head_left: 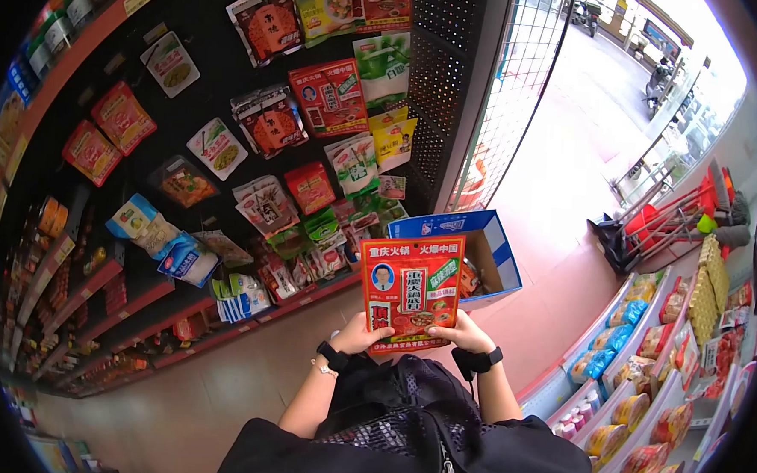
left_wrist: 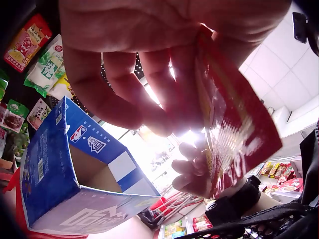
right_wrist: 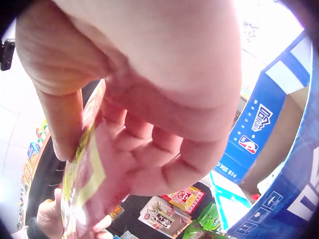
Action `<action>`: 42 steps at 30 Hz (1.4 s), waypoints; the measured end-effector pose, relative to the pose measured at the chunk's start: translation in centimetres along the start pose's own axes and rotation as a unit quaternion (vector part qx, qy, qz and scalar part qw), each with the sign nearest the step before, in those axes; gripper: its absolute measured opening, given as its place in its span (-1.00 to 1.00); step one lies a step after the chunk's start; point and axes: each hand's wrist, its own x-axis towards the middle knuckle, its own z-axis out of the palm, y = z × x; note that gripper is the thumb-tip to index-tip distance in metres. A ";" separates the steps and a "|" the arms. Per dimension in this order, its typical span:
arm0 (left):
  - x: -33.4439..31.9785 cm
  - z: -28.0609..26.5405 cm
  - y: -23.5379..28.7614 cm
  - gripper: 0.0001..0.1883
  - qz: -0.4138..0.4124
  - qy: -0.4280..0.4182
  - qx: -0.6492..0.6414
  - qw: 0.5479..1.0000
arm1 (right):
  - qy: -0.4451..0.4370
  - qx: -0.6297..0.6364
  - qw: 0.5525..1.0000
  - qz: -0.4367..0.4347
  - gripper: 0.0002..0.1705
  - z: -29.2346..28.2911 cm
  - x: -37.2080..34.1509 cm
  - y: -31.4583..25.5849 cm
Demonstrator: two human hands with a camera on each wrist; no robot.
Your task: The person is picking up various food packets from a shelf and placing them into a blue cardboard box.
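Since left hand [head_left: 358, 332] and right hand [head_left: 463, 333] only pinch the red packet [head_left: 412, 290] low, any slackening could tip it toward the blue box [head_left: 473, 221], 2 o'clock.

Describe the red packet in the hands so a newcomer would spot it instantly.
Find the open blue box by the end of the dark rack. Overlapping it in the head view is the red packet, held near its bottom by the left hand and right hand. A similar pouch hangs on the rack; this one is in hand.
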 end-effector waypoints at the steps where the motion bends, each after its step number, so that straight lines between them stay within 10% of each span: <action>1: 0.3 -0.2 0.3 -0.65 -0.007 -0.020 0.023 1.000 | 0.006 0.005 1.000 -0.008 -0.58 -0.1 0.0 0.0; 20: 4.0 -0.2 -1.7 -0.69 -0.113 -0.047 -0.026 0.992 | 0.001 0.086 0.994 0.065 -0.53 -3.0 0.5 1.5; 36: 13.0 -4.0 -3.6 -0.71 -0.177 -0.184 -0.197 0.947 | 0.255 0.161 0.953 0.021 -0.54 -0.9 3.2 4.1; 42: 17.2 -3.2 -4.8 -0.64 -0.349 -0.287 -0.098 0.887 | 0.389 0.281 0.877 0.020 -0.62 -0.4 2.7 5.7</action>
